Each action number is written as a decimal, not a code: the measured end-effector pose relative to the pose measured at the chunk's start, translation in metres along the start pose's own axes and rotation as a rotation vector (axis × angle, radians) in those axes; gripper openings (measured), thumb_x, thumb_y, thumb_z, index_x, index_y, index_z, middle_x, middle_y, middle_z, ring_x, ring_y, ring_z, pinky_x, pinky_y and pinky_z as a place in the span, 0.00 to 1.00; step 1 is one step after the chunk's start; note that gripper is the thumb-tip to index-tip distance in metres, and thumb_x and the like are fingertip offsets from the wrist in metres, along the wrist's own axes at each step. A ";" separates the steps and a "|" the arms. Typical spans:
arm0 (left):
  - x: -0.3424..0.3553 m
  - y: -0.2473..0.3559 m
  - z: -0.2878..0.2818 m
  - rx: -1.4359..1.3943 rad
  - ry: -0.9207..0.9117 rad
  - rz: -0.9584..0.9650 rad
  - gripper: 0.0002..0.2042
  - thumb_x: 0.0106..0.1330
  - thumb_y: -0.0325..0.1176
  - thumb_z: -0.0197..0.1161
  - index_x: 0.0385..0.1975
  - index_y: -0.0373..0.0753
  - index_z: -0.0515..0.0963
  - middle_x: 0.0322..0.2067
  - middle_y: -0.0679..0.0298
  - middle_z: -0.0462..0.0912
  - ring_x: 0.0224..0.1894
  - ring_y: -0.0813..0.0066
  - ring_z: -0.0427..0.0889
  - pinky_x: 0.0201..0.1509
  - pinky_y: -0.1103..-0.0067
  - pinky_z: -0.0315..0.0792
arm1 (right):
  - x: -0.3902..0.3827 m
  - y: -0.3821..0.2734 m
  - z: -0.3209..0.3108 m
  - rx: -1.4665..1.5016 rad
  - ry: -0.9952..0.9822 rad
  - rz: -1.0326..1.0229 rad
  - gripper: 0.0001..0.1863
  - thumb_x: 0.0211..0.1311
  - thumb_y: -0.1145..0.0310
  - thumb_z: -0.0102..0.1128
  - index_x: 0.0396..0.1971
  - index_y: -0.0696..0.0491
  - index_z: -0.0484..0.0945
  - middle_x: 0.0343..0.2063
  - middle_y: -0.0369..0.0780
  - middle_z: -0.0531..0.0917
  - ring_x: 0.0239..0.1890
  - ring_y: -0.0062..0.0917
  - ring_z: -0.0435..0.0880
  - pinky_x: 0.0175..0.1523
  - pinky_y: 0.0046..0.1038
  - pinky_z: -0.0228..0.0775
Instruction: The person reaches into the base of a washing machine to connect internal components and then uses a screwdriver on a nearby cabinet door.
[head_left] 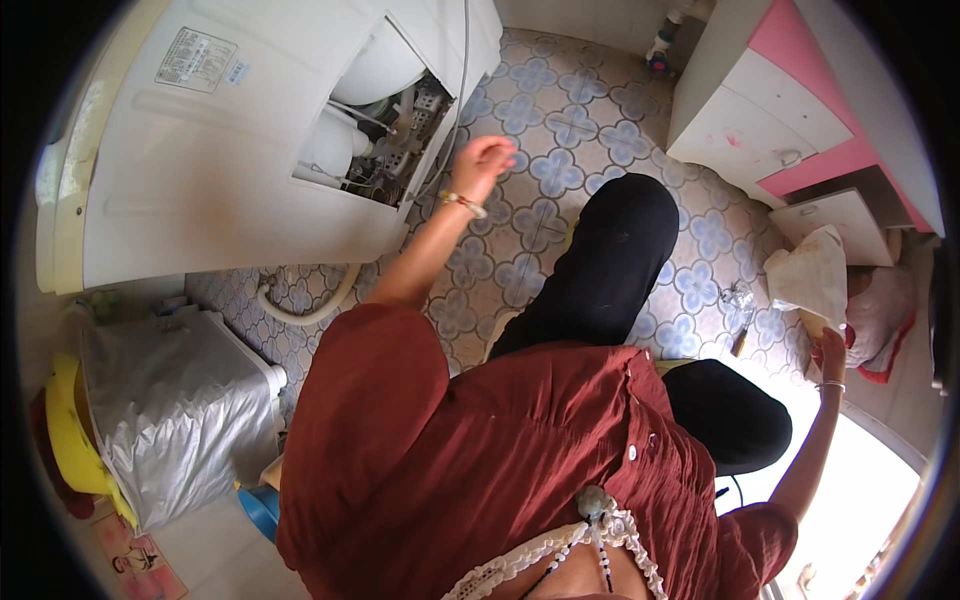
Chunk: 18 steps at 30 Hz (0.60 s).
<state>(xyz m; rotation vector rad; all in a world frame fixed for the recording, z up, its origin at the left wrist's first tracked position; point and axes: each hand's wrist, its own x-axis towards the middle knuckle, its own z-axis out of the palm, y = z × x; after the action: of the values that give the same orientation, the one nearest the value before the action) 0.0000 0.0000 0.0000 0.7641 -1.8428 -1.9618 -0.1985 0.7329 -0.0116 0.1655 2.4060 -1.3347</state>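
My left hand (485, 162) is held out over the tiled floor, beside the open panel of a white washing machine (190, 190). Its fingers are bent and smeared by motion, and no object shows in them. Inside the opening, a white rounded tub (380, 70), a motor-like part and wires (385, 150) are exposed. Far to the right, my right hand (828, 352) grips the lower edge of an off-white cloth (808, 270), which hangs in front of a low cabinet. Part of that hand is hidden by the cloth.
A pink and white cabinet (760, 110) stands at the right, with a lower door (835, 225) ajar. A screwdriver-like tool (740, 342) and a clear crumpled bag (738, 295) lie on the floor. A white hose (310, 318) curves below the machine. A silver-covered box (185, 400) stands at the left.
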 end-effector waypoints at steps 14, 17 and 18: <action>0.043 -0.109 -0.159 0.033 0.611 -0.401 0.06 0.51 0.26 0.56 0.29 0.43 0.73 0.24 0.67 0.77 0.21 0.79 0.76 0.20 0.84 0.67 | -0.044 0.048 0.026 -0.094 -0.023 0.409 0.12 0.55 0.62 0.48 0.35 0.53 0.69 0.15 0.33 0.72 0.11 0.13 0.68 0.14 0.13 0.57; 0.049 -0.113 -0.162 0.043 0.618 -0.393 0.06 0.51 0.26 0.56 0.29 0.43 0.73 0.24 0.67 0.77 0.21 0.78 0.76 0.20 0.84 0.67 | -0.048 0.036 0.035 -0.118 -0.062 0.441 0.12 0.55 0.62 0.48 0.35 0.52 0.68 0.16 0.33 0.72 0.12 0.14 0.70 0.13 0.14 0.58; 0.051 -0.115 -0.165 0.038 0.619 -0.401 0.06 0.51 0.26 0.56 0.29 0.43 0.73 0.24 0.67 0.77 0.21 0.77 0.76 0.19 0.84 0.67 | -0.048 0.033 0.038 -0.137 -0.079 0.452 0.12 0.55 0.62 0.48 0.35 0.52 0.68 0.16 0.33 0.72 0.12 0.14 0.70 0.13 0.14 0.58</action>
<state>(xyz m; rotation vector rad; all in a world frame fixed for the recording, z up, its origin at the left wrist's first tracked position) 0.0706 -0.1507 -0.1236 1.6361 -1.4244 -1.6201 -0.1344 0.7235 -0.0373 0.5685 2.2073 -0.9504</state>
